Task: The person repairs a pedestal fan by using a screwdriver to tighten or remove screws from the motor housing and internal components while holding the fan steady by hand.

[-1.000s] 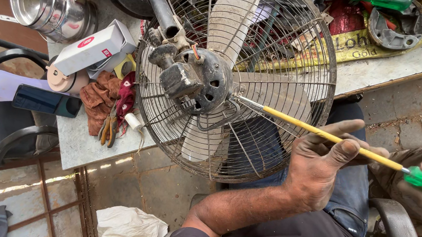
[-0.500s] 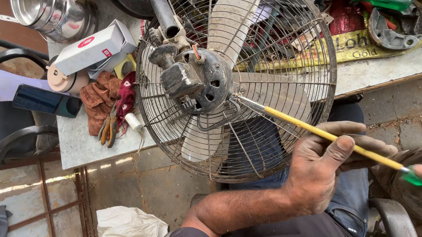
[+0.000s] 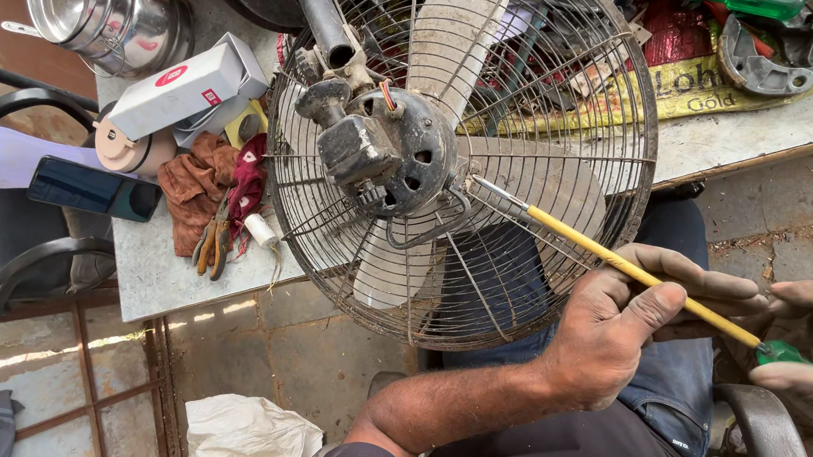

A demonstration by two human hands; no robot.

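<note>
A worn metal table fan (image 3: 451, 155) lies tilted against the table edge, its dark motor housing (image 3: 384, 149) and rear wire guard (image 3: 556, 298) facing me. A long screwdriver with a yellow shaft (image 3: 580, 240) passes through the guard, and its metal tip touches the guard's mount beside the motor. My left hand (image 3: 625, 333) wraps around the middle of the shaft, thumb on top. At the right edge, my right hand (image 3: 809, 338) grips the green handle (image 3: 782, 352); that hand is partly cut off.
On the grey table (image 3: 161, 277) lie a white box (image 3: 180, 90), a steel container (image 3: 96, 1), a rust-coloured rag (image 3: 195, 183), pliers (image 3: 212, 237) and a dark phone (image 3: 90, 189). A white cloth (image 3: 250, 434) lies on the stone floor. A chair arm (image 3: 776, 441) is at lower right.
My right hand's fingers have come further into view at the right edge and my left thumb has shifted slightly on the shaft. The screwdriver tip stays at the motor.
</note>
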